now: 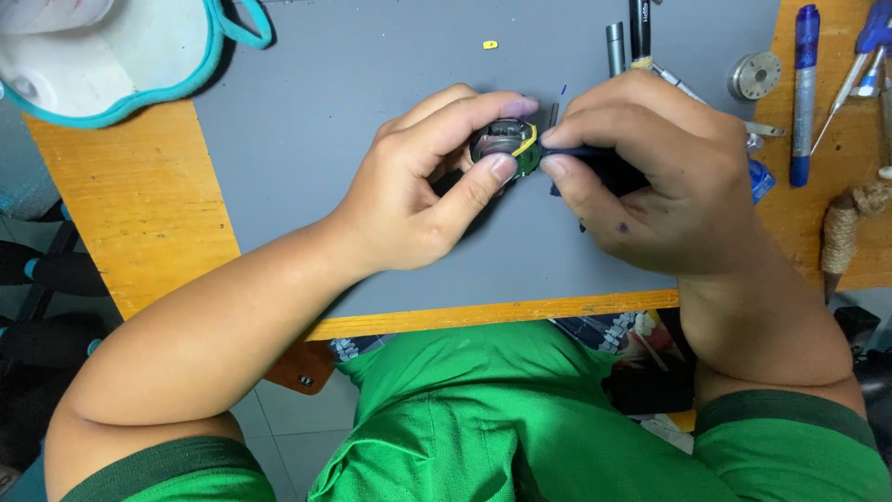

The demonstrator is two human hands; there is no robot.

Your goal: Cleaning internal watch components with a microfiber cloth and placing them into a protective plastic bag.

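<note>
Left hand is pinching a small round metal-and-green part with a yellow wire, fingers closed on its rim, holding it just above the grey mat on the desk. Right hand is gripping a dark blue tool, fingers clamped tight, tip touching the part. Looks like mid-fitting; next move is calling for steady, fine tip pressure.

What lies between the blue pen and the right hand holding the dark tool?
In the head view, a round metal disc lies between the blue pen and right hand.
</note>
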